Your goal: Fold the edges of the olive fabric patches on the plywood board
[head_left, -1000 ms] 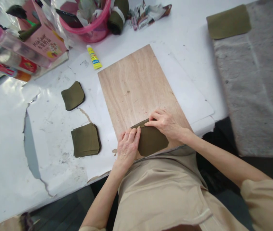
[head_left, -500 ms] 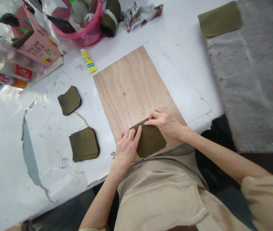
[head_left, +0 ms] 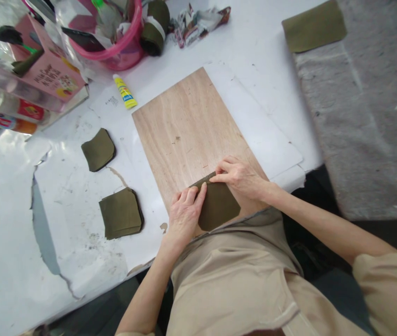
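Note:
A dark olive piece of fabric (head_left: 218, 205) with cut corners lies on the near end of a wooden board (head_left: 191, 126). Its far edge is turned over in a narrow fold. My left hand (head_left: 185, 211) grips the left end of that fold, with the thumb pressed on top. Further right along the same edge, my right hand (head_left: 237, 178) pinches the fold, its fingers curled and its thumb pointing left. Both hands are closed on the fabric. To the left of the board lie two stacks of cut olive pieces, an upper stack (head_left: 98, 149) and a lower stack (head_left: 120, 213).
A yellow glue tube (head_left: 124, 92) lies beyond the board's left corner. Behind it stand a pink basket (head_left: 124, 53), a rolled olive fabric (head_left: 155, 28) and a pink box (head_left: 53, 70). Grey padding (head_left: 366, 116) with an olive piece (head_left: 314, 27) lies right. The white table covering (head_left: 75, 196) is torn.
My view has shifted slightly, so the board and the stacks sit a little differently in the picture. My hands keep nearly the same hold on the folded edge.

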### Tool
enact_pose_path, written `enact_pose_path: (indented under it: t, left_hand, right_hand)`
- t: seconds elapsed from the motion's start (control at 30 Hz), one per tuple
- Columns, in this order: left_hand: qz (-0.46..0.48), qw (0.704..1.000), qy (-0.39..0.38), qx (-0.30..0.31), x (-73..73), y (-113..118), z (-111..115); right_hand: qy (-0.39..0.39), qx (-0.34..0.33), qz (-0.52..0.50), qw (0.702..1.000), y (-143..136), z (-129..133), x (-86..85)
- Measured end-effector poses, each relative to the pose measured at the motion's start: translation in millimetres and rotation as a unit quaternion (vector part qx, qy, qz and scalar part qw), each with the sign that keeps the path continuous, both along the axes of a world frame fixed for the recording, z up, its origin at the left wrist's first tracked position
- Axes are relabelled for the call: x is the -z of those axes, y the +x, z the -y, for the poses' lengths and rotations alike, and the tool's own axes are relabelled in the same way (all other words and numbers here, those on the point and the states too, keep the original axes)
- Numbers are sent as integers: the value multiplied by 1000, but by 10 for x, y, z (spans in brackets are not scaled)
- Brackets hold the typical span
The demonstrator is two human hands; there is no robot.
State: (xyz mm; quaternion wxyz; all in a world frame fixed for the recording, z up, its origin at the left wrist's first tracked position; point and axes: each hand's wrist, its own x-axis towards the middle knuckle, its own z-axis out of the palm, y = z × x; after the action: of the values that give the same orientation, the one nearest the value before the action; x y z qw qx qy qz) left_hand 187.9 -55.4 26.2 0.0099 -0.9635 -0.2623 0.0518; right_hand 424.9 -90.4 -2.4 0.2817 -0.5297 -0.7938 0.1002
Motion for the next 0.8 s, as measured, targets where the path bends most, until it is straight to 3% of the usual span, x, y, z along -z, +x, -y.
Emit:
enact_pose_path:
  t: [0.53,0.8]
  left_hand:
    - [4,1000,-6,3,38,73,-40]
    - [-30,999,-21,3,-50,133,-68]
  right_hand:
    - [16,-20,14,1000,155,-44,25]
    - [18,-5,11,1000,146,-18,51]
